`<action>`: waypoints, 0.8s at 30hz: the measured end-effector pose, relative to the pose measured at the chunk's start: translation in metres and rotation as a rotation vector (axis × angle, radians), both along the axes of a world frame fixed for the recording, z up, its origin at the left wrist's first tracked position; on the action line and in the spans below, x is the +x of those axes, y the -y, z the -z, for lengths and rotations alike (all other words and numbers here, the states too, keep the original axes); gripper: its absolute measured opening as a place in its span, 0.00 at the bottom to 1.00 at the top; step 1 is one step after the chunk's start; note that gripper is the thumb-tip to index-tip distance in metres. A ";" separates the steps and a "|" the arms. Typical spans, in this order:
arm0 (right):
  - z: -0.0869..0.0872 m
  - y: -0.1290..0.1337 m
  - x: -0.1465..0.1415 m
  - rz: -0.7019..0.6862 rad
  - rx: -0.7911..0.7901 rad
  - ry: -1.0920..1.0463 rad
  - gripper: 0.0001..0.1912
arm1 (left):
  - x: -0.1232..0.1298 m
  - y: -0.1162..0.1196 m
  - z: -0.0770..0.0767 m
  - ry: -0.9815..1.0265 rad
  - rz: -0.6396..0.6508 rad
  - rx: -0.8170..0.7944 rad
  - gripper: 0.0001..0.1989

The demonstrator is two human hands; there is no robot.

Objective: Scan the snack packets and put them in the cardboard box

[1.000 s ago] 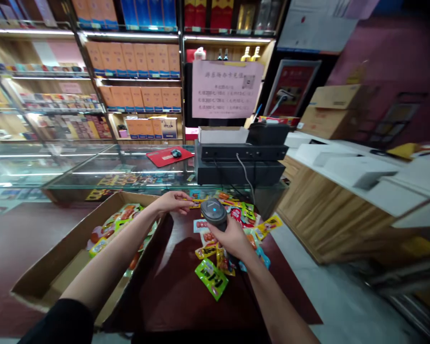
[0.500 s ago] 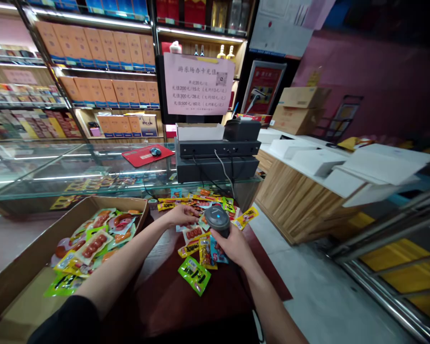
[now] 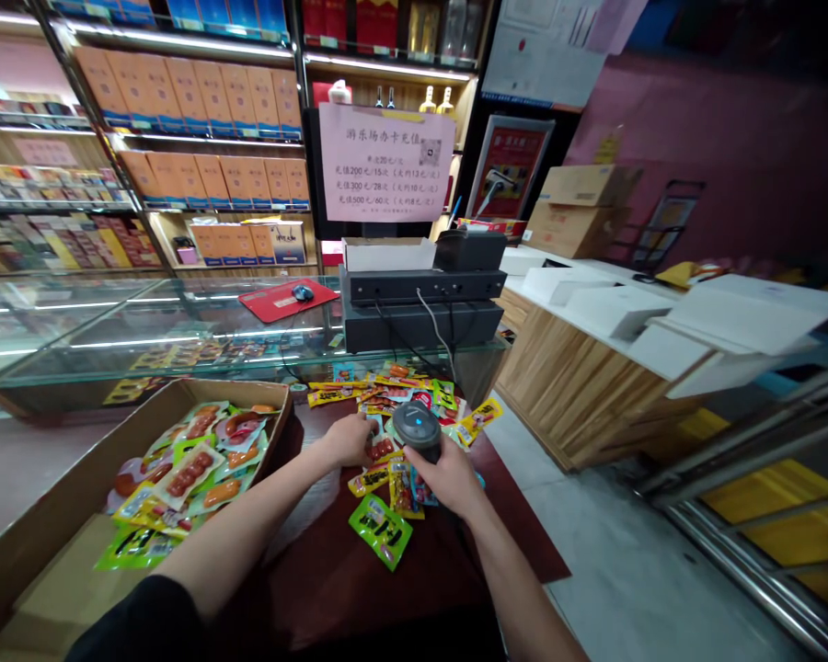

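My right hand (image 3: 447,473) is closed round the handle of a dark grey barcode scanner (image 3: 416,426), which has a small blue light on top. The scanner hangs over a pile of snack packets. To its left, my left hand (image 3: 350,439) has its fingers curled in at the edge of a packet of red sausages (image 3: 381,448); the fingertips are partly hidden. A green packet (image 3: 381,531) lies flat nearer to me. Yellow packets (image 3: 406,487) lie just under the scanner, and more (image 3: 335,395) are spread along the back of the dark red tabletop (image 3: 317,570).
On the left stands an open cardboard box (image 3: 48,515) with several packaged sausages (image 3: 189,473). Behind are a glass counter (image 3: 179,363), a cash register unit (image 3: 420,317), and a red mouse pad (image 3: 269,305). A wood-sided counter (image 3: 580,377) and metal rails (image 3: 745,561) are at the right.
My left hand has come down slightly toward me, its fingers curling in over the sausage packet. The scanner has shifted a little lower in my right hand's grip area, still over the pile.
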State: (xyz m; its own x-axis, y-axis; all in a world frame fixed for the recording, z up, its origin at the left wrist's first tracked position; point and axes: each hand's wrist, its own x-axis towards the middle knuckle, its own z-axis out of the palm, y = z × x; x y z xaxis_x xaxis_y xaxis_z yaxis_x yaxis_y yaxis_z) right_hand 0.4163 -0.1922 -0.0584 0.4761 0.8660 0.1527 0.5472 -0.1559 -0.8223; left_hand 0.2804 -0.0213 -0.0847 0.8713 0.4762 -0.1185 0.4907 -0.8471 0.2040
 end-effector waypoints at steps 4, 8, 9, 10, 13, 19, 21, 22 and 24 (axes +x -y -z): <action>0.003 -0.001 0.000 0.017 -0.022 0.014 0.19 | 0.000 -0.001 0.000 -0.005 0.022 -0.025 0.25; 0.006 -0.001 0.001 0.003 -0.015 -0.003 0.20 | -0.001 -0.004 0.002 0.025 0.030 -0.114 0.18; 0.006 -0.001 0.001 0.002 -0.011 -0.002 0.20 | -0.001 -0.005 0.001 0.044 0.029 -0.143 0.18; 0.007 -0.001 0.002 0.002 -0.008 -0.002 0.20 | -0.002 -0.007 0.001 0.075 0.023 -0.168 0.20; 0.007 0.001 0.002 0.008 -0.009 -0.023 0.20 | -0.003 -0.013 -0.002 0.191 -0.020 -0.234 0.26; 0.005 0.002 0.002 0.023 0.040 -0.020 0.19 | -0.005 -0.028 -0.004 0.251 -0.129 -0.596 0.15; 0.006 0.002 0.002 0.014 0.035 -0.016 0.19 | -0.005 -0.030 -0.002 0.288 -0.166 -0.630 0.23; 0.006 0.002 0.001 0.011 0.030 -0.013 0.19 | -0.004 -0.030 -0.001 0.304 -0.191 -0.619 0.27; 0.007 0.001 0.002 0.013 0.030 0.006 0.19 | -0.002 -0.030 0.000 0.343 -0.265 -0.558 0.29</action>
